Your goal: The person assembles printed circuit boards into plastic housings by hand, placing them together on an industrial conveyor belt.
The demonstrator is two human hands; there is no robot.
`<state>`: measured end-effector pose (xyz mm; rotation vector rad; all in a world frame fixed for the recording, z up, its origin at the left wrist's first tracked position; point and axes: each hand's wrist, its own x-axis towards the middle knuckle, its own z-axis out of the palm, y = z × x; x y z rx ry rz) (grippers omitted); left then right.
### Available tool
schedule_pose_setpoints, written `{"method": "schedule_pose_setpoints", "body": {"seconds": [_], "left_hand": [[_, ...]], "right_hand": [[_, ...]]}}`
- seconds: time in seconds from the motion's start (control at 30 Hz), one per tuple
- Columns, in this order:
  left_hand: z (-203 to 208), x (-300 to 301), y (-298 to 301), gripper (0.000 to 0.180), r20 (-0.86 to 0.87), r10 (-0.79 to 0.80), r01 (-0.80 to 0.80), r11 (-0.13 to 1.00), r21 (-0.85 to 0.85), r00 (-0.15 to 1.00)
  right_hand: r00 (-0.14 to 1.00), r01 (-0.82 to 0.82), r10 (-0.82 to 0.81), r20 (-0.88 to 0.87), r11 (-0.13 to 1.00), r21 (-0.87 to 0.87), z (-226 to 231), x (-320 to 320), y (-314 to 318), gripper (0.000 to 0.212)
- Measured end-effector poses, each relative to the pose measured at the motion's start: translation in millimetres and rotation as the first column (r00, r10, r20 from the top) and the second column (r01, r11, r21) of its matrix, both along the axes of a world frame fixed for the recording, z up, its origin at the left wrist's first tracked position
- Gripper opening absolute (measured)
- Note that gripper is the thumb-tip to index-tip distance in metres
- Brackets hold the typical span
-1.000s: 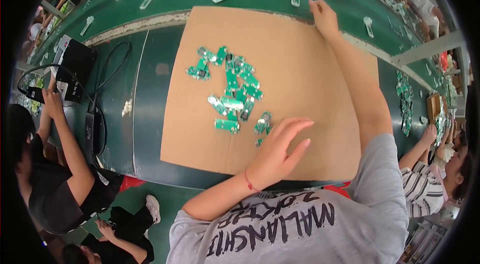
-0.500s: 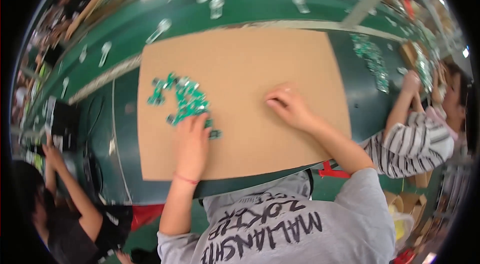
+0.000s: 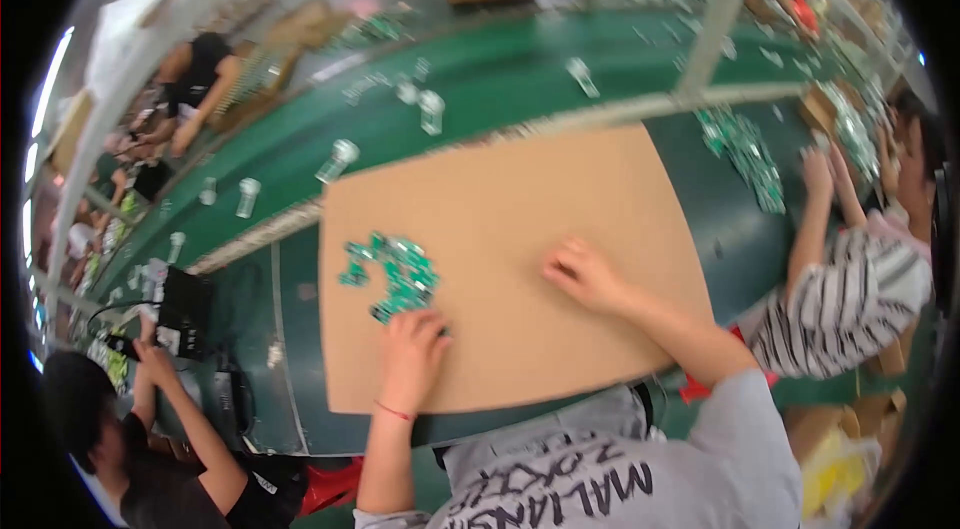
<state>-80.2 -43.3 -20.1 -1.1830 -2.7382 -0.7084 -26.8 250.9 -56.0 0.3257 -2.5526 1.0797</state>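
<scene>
A loose heap of small green circuit boards lies on the left part of a brown cardboard sheet. My left hand is at the near edge of the heap, its fingers bent down among the nearest boards. A small dark board edge shows beside its fingertips, and the rest of that piece is hidden. On the right half of the cardboard, apart from the heap, my right hand is closed with thumb and fingers together. Whatever it may hold is hidden and blurred.
Beyond the cardboard runs a green conveyor belt carrying clear-and-white pieces. More green boards lie on the dark table to the right, near a person in striped clothing. Someone at left handles a device beside a black box.
The whole view has tilted upward, so the scene sits lower. My left hand has drawn its fingers in, and loose boards beside it no longer show. My right hand stays closed over the cardboard.
</scene>
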Motion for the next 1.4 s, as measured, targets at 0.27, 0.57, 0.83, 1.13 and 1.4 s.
{"method": "schedule_pose_setpoints", "body": {"seconds": [0.27,0.57,0.83,1.13,1.4], "left_hand": [[-18,16,-3,0.013,-0.11,0.048,-0.028,0.984,0.177,0.993],[-19,6,0,0.013,-0.007,0.073,-0.07,0.975,0.209,0.997],[-20,7,-4,0.015,0.053,0.039,-0.051,0.965,0.258,0.998],[95,49,-14,0.052,-0.097,-0.594,0.338,0.31,0.888,0.799],[192,85,32,0.041,-0.468,-0.533,0.369,-0.287,0.884,0.704]], "right_hand": [[0.998,-0.047,0.051,0.043,0.994,-0.1,4,14,-9,0.007],[0.99,0.013,0.012,0.137,0.984,-0.179,6,6,-4,0.006],[0.992,0.036,-0.018,0.128,0.989,-0.142,13,9,-8,0.006],[0.969,0.132,-0.091,0.231,0.977,-0.166,5,13,-9,0.007],[0.986,0.043,-0.01,0.165,0.979,-0.2,16,5,-8,0.003]]}}
